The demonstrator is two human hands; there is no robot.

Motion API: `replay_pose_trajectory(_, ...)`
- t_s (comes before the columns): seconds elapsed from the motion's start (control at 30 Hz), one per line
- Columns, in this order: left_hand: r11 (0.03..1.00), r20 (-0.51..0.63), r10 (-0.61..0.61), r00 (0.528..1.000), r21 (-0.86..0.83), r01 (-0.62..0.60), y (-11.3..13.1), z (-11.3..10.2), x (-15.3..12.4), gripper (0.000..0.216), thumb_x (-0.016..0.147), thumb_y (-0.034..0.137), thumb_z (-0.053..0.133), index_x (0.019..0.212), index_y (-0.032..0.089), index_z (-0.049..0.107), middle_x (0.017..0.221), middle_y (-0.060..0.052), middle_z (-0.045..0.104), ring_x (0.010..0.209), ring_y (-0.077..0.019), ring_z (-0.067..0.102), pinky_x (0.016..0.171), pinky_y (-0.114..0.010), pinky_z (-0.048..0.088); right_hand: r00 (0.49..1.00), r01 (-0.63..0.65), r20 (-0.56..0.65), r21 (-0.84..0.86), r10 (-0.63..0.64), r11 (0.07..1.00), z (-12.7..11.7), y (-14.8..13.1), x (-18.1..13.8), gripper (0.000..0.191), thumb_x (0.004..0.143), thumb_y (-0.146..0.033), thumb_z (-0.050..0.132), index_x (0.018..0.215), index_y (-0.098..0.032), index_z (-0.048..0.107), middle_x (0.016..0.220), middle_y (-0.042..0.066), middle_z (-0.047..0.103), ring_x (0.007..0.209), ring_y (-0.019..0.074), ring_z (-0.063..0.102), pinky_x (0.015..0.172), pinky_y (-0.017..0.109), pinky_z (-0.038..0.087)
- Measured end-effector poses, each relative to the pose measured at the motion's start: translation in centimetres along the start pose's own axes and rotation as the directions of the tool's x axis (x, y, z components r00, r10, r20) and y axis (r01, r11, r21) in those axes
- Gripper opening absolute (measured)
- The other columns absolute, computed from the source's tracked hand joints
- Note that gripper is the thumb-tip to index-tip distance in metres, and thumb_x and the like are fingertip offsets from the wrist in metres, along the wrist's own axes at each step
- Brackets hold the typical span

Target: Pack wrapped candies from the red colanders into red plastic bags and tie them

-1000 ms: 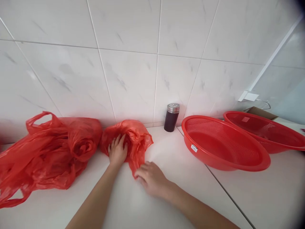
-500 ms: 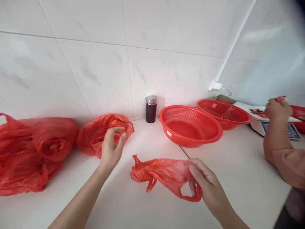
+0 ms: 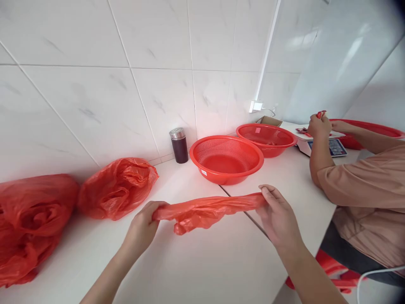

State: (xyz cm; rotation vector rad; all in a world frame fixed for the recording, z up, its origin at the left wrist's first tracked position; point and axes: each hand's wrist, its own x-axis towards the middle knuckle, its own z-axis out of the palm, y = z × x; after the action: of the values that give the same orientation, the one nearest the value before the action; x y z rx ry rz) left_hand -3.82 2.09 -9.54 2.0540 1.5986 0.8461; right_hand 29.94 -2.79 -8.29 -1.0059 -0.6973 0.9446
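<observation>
Wall: pale tile with grey streaks, filling the upper part of my view.

Table: white, one dark seam crossing it behind the held bag.

Co-worker: one person in a tan short-sleeved top, at my far right.

Large bundle: crumpled red plastic, at my left, running out of frame.

Basins: three, red. I list the nearest basin with perforated sides, by the seam; a second basin just behind it to the right; a third basin past the co-worker's arms, partly hidden from me.

Scale: keypad facing the table's front, right of the second basin.

Small bundle: red plastic, between the large bundle and the cup, near the wall.

Thin bag: red, pulled lengthwise between my two hands over the middle of the table, a crumpled fold hanging beneath.

Left hand: fingers clamped on the bag's left end.

Right hand: well apart from the left, thumb and fingers pinching the right end.

Cup: dark, silver lid, upright beside the nearest basin.

Packet: red, in the co-worker's raised hand; I cannot read it.
</observation>
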Motion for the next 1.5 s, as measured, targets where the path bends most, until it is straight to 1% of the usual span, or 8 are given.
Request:
replay_pose_trajectory(0.2, 0.939, -0.064, -0.216, 0.974, -0.286, 0.189, 1.9, -1.5, -2.5, 0.016, 0.085, 0.031, 0.047, 0.098, 0.028, 0.055, 0.109, -0.008, 0.065, 0.1, -0.0257, 0.067, 0.082, -0.044, 0.058, 0.999, -0.038, -0.041, -0.148, 0.032, 0.988, -2.1, 0.8, 1.8, 0.029, 0.076, -0.045, 0.073, 0.092, -0.023, 0.062, 0.064, -0.006, 0.049, 0.049, 0.007, 0.036, 0.046, 0.021, 0.031)
replay_pose_trajectory(0.3, 0.983, -0.339, 0.182, 0.923, 0.056, -0.173, 5.2, 0.4, -3.7, 0.018, 0.088, 0.03, 0.053, 0.104, 0.027, 0.058, 0.121, -0.01, 0.06, 0.114, -0.0285, 0.058, 0.09, -0.05, 0.052, 0.989, -0.055, 0.119, -0.238, 0.085, 0.97, -0.9, 0.2, 0.6, 0.032, 0.081, -0.047, 0.069, 0.101, -0.025, 0.057, 0.067, -0.005, 0.056, 0.056, 0.0093, 0.047, 0.054, 0.022, 0.039)
replay_pose_trajectory(0.43, 0.795, -0.165, 0.526, 0.834, 0.442, -0.415, 8.5, 3.7, -4.0, 0.017, 0.087, 0.03, 0.06, 0.1, 0.025, 0.069, 0.134, -0.013, 0.054, 0.129, -0.0387, 0.045, 0.104, -0.064, 0.033, 0.948, 0.029, 0.306, -0.347, 0.084, 0.937, 1.2, -1.2, -1.4, 0.035, 0.085, -0.042, 0.067, 0.111, -0.027, 0.05, 0.087, 0.0, 0.066, 0.075, 0.0141, 0.06, 0.072, 0.027, 0.047)
replay_pose_trajectory(0.77, 0.854, 0.015, -0.135, 0.991, 0.509, 0.108, 2.4, 0.3, -0.5, 0.043, 0.083, 0.011, 0.036, 0.108, 0.018, 0.07, 0.105, -0.01, 0.072, 0.086, -0.0269, 0.067, 0.071, -0.037, 0.052, 0.889, 0.226, 0.432, -0.699, 0.149, 0.679, -1.2, -1.9, -0.1, 0.013, 0.091, -0.035, 0.053, 0.099, -0.026, 0.057, 0.091, 0.001, 0.06, 0.076, 0.0171, 0.059, 0.065, 0.031, 0.049)
replay_pose_trajectory(0.97, 0.983, 0.101, -0.18, 0.978, 0.044, 0.176, 5.5, 0.0, -1.6, 0.025, 0.088, 0.036, 0.047, 0.098, 0.024, 0.066, 0.101, -0.001, 0.066, 0.073, -0.0159, 0.058, 0.069, -0.028, 0.047, 0.694, 0.718, 0.548, -0.577, -0.467, 0.39, 2.6, -2.7, -2.6, 0.013, 0.091, -0.022, 0.053, 0.1, -0.024, 0.061, 0.103, 0.006, 0.062, 0.099, 0.0197, 0.059, 0.085, 0.034, 0.047)
replay_pose_trajectory(1.13, 0.835, 0.216, -0.159, 0.963, -0.491, 0.248, 6.8, 1.5, -1.9, 0.039, 0.082, 0.05, 0.062, 0.065, 0.02, 0.043, 0.062, 0.005, 0.039, 0.059, -0.0105, 0.033, 0.056, -0.023, 0.031, 0.459, 0.857, 0.881, -0.404, -0.117, 0.319, 6.4, 1.0, -4.6, 0.021, 0.09, -0.01, 0.048, 0.095, -0.023, 0.063, 0.082, -0.001, 0.068, 0.077, 0.0154, 0.06, 0.079, 0.032, 0.044)
replay_pose_trajectory(1.4, 0.258, 0.379, -0.152, 0.913, -0.876, 0.406, 5.8, -1.4, -4.1, 0.047, 0.064, 0.021, 0.073, 0.067, 0.023, 0.026, 0.063, 0.008, 0.027, 0.049, -0.0057, 0.022, 0.042, -0.015, 0.027, 0.647, 0.745, 0.695, -0.664, 0.313, -0.065, 5.2, 3.7, 1.1, 0.047, 0.082, -0.033, 0.063, 0.126, -0.017, 0.06, 0.125, 0.018, 0.062, 0.124, 0.0371, 0.047, 0.104, 0.058, 0.026)
replay_pose_trajectory(1.5, 0.449, 0.22, -0.297, 0.929, -0.826, 0.339, 3.9, -4.3, -3.5, 0.038, 0.062, 0.02, 0.074, 0.069, 0.023, 0.037, 0.065, 0.008, 0.031, 0.047, -0.0053, 0.026, 0.038, -0.013, 0.029, 0.627, 0.733, 0.651, -0.679, 0.429, -0.041, 4.3, 1.3, 2.3, 0.082, 0.069, -0.028, 0.071, 0.145, -0.026, 0.042, 0.143, 0.015, 0.05, 0.137, 0.0385, 0.032, 0.107, 0.065, 0.017)
